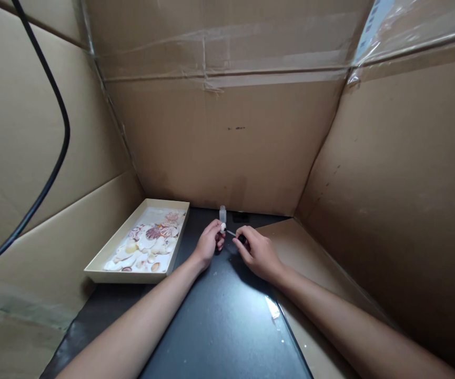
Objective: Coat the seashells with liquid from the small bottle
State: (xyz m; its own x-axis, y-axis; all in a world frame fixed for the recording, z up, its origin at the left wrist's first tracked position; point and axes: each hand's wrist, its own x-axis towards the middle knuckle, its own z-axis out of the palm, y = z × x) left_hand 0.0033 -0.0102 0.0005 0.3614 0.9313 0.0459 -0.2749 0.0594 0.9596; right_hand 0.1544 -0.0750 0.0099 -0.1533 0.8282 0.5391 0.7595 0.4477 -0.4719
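Between the fingertips of my left hand [210, 241] is a small white piece [223, 227] that looks like a shell; its far side is partly covered by the fingers. My right hand [256, 250] pinches the black handle of a thin applicator brush [231, 233]. The brush's slim light stem points left, its dark tip touching or very close to the white piece; I cannot tell which. Just behind my left hand a small clear bottle [222, 213] stands upright, with no cap visible on it.
A shallow cream tray [132, 276] holding several seashells [154, 232] stands on the left. Cardboard walls [219, 147] enclose the dark table [211, 326] at the back and sides. A cardboard sheet [302, 247] lies at right. A black cable [63, 116] hangs at upper left.
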